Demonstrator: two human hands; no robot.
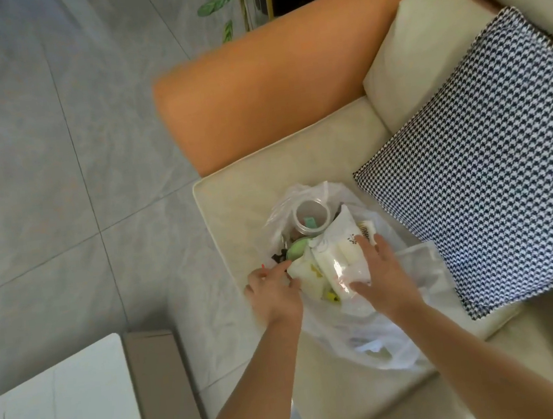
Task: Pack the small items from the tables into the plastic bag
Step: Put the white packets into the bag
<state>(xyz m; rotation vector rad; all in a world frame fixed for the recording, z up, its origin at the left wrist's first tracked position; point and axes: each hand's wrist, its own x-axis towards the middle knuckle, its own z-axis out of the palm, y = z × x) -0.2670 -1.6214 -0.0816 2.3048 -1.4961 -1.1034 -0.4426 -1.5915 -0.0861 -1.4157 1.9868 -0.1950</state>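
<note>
A clear plastic bag (pixel 368 333) lies open on the cream sofa seat (pixel 243 199). Inside it I see a clear jar (pixel 312 217), a green round item (pixel 297 250) and white tissue packs (pixel 335 257). My left hand (pixel 274 292) pinches the bag's left edge beside a white pack. My right hand (pixel 384 276) rests with spread fingers on the tissue packs and the bag film. The lower part of the bag is crumpled under my right forearm.
An orange sofa arm (pixel 272 92) runs behind the seat. A black-and-white houndstooth cushion (pixel 490 164) lies to the right of the bag. A white table (pixel 57 417) stands at the lower left on the grey tiled floor (pixel 39 167).
</note>
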